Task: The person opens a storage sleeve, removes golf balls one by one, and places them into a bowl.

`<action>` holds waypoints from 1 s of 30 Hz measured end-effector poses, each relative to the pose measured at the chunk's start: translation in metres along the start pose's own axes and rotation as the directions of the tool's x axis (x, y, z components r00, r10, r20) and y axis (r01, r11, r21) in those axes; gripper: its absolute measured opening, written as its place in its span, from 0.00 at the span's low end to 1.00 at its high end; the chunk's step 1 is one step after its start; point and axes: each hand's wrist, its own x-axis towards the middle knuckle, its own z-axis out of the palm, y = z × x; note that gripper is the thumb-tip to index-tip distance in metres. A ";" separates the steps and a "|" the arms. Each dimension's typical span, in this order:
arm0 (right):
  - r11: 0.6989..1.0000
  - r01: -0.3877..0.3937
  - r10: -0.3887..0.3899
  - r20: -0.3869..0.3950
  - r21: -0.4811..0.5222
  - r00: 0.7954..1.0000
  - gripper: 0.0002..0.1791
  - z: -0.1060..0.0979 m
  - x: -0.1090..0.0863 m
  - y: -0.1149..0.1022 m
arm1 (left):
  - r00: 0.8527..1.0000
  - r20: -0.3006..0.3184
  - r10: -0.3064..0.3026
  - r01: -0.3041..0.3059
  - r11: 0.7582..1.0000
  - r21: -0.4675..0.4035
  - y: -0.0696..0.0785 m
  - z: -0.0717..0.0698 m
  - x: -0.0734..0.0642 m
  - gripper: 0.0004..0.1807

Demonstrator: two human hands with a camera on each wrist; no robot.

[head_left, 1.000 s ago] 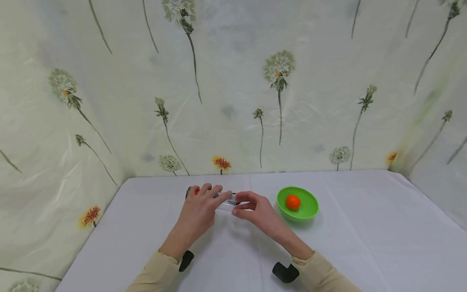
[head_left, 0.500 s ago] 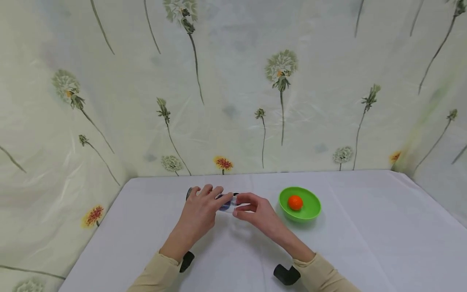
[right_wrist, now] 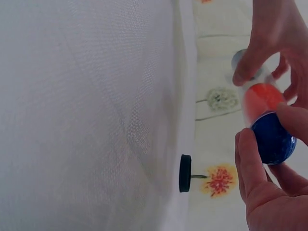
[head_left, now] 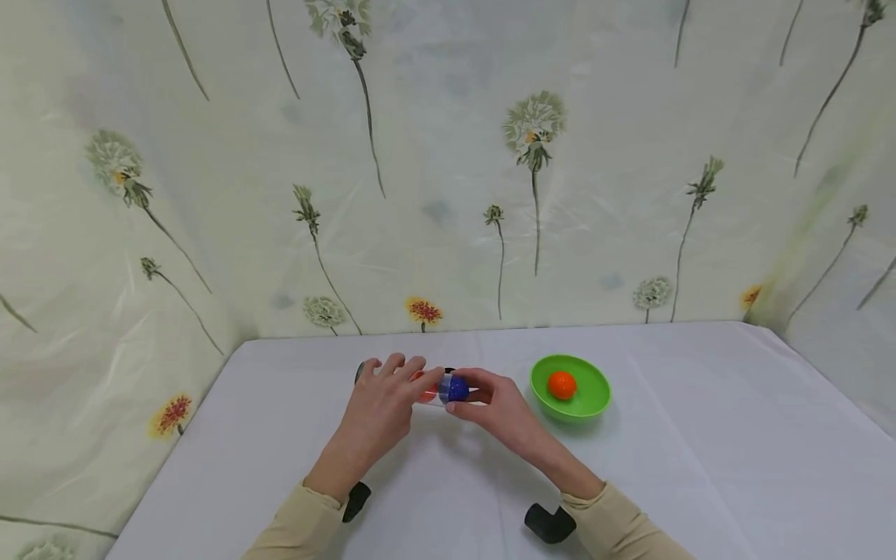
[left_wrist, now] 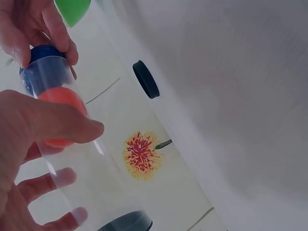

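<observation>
My left hand (head_left: 381, 400) grips a clear plastic tube (left_wrist: 91, 168) held nearly level, its thumb on one side and its fingers round the other. A dark cap (left_wrist: 127, 222) closes the tube's left end. Inside, an orange ball (left_wrist: 62, 98) sits behind a blue ball (right_wrist: 273, 139), which bulges out of the open right end. My right hand (head_left: 500, 404) has its thumb and fingers about this blue ball at the tube's mouth. A loose black cap (right_wrist: 185, 173) lies on the table behind the hands, mostly hidden in the head view.
To the right of my right hand stands a green bowl (head_left: 595, 397) with another orange ball (head_left: 562, 385) in it. A white cloth covers the table (head_left: 700, 435). Flower-printed sheeting (head_left: 448, 257) hangs behind the table and at both sides.
The blue ball has rolled rightward through the tube to its open end, into my right fingers. The orange ball has followed it from the left end. Both hands have kept nearly the same place.
</observation>
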 end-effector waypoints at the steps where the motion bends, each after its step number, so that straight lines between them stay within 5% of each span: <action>1: 1.000 0.000 0.000 0.001 -0.001 1.000 0.29 0.000 0.000 0.000 | 1.000 0.005 -0.003 0.003 1.000 0.000 0.000 0.000 0.000 0.34; 13: 1.000 0.020 -0.020 0.000 -0.012 1.000 0.28 -0.006 -0.004 -0.003 | 1.000 -0.010 -0.015 0.015 1.000 -0.012 0.000 0.002 -0.002 0.32; 30: 0.999 0.037 -0.037 -0.022 0.001 0.999 0.27 -0.025 -0.010 0.002 | 0.997 0.043 -0.063 0.064 0.998 -0.019 -0.002 0.002 -0.006 0.35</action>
